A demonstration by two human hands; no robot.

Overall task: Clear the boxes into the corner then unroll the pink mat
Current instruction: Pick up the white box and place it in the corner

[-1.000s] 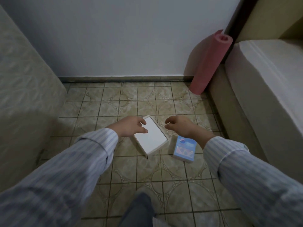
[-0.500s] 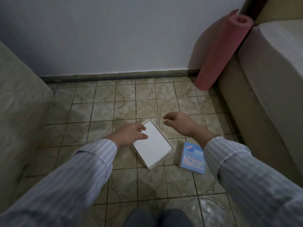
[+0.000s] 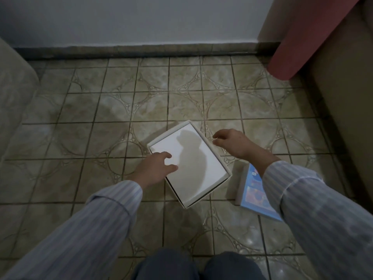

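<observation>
A flat white box [image 3: 193, 170] lies on the tiled floor in the middle of the view. My left hand [image 3: 155, 168] hovers over its left edge with fingers loosely spread, holding nothing. My right hand [image 3: 232, 142] is just off the box's right edge, fingers loosely curled and empty. A blue printed box [image 3: 254, 193] lies to the right, partly hidden under my right sleeve. The rolled pink mat [image 3: 302, 41] leans upright in the far right corner, its top out of frame.
A beige sofa side [image 3: 347, 110] bounds the right, another upholstered piece [image 3: 14, 93] the left. A white wall with a dark skirting [image 3: 141, 49] closes the far side. Bare patterned tiles [image 3: 121, 102] lie between the boxes and the wall. My knees [image 3: 197, 265] show at the bottom.
The view has dropped lower and closer to the floor. Both hands have come down nearer the white box, one at each side; neither box has moved.
</observation>
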